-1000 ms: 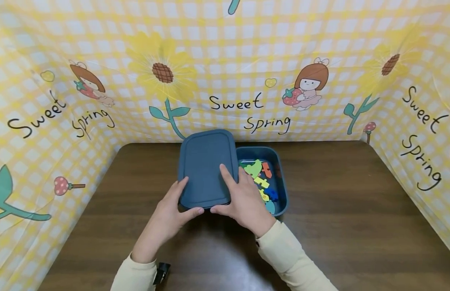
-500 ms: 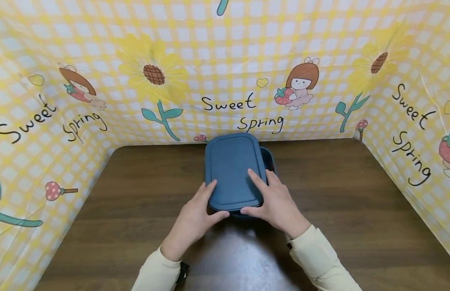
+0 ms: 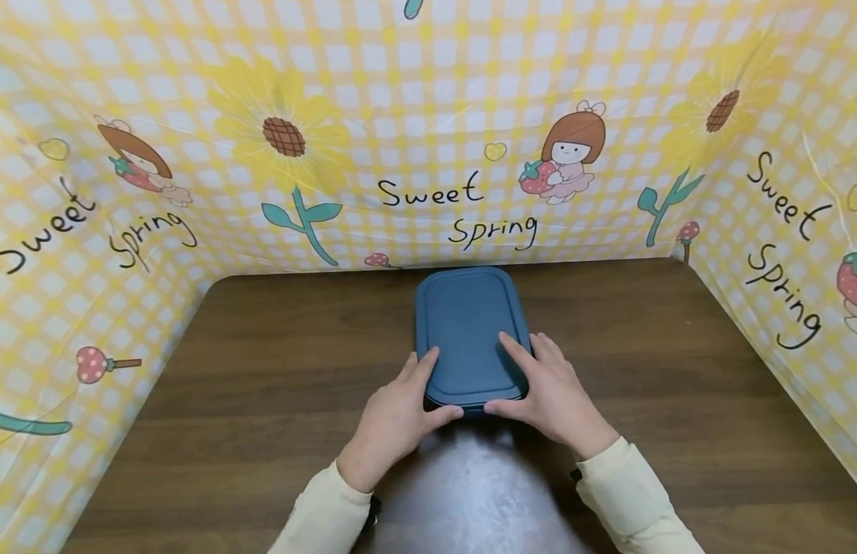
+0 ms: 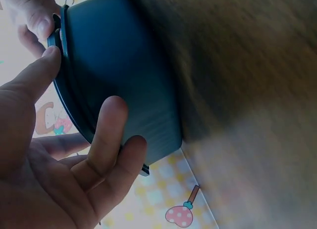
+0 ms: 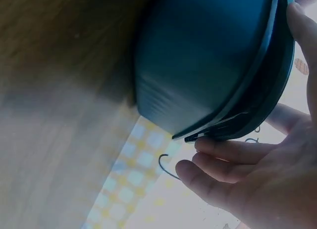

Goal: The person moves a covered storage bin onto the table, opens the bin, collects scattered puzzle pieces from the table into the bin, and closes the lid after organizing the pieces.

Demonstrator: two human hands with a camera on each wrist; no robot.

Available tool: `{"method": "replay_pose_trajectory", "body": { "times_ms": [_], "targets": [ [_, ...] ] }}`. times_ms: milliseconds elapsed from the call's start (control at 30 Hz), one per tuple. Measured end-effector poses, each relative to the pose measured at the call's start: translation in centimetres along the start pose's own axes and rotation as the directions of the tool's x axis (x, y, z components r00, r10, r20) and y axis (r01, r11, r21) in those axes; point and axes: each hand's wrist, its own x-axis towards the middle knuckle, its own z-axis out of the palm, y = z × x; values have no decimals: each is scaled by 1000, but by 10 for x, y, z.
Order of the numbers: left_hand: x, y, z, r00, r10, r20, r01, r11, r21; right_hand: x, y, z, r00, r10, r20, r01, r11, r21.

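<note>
A dark blue lid [image 3: 470, 327] lies on top of a dark blue box on the brown table [image 3: 262, 369], covering it fully. My left hand [image 3: 438, 385] grips the lid's near left corner, thumb on the near edge and index finger along the left side. My right hand [image 3: 517, 381] grips the near right corner, with its index finger on top. In the left wrist view my left hand [image 4: 79, 135] curls round the box [image 4: 124, 66]. From the right wrist, the lid's rim [image 5: 267, 90] overhangs the box wall [image 5: 198, 56] beside my right hand [image 5: 257, 179]. The box's contents are hidden.
A yellow checked backdrop [image 3: 428, 154] with sunflowers and "Sweet Spring" lettering closes off the table at the back, left and right. Bare wood extends on both sides of the box and towards me.
Both hands carried the lid to the right from beside the box and set it over the box. The coloured pieces inside are now covered.
</note>
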Motion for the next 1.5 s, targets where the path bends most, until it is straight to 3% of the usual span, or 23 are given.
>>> {"method": "replay_pose_trajectory", "body": {
  "times_ms": [200,467,733,1067,1200,1300,1400,1500],
  "targets": [
    [-1,5,2,1000,-3,16,3,1000,29,-5,2,1,998,43,39,-44,999,16],
    [-3,12,6,999,42,-35,-37,990,133,-8,6,2,993,76,86,-76,997,-4],
    [-1,8,10,998,9,-69,3,985,171,2,7,8,988,90,127,-90,996,-5],
    [9,2,14,991,48,-127,-14,967,254,15,7,8,985,107,138,-97,992,-82],
    [13,1,10,993,37,-112,-3,958,288,18,7,7,981,118,156,-106,991,-85],
    [15,3,5,998,17,-60,2,954,301,18,5,2,977,123,174,-107,990,-97],
    [15,4,0,1000,-10,-25,17,953,303,18,2,-2,981,119,152,-103,989,-109],
    [17,5,-3,997,7,-81,18,951,309,18,1,0,996,82,36,-76,984,-160]
  ]
}}
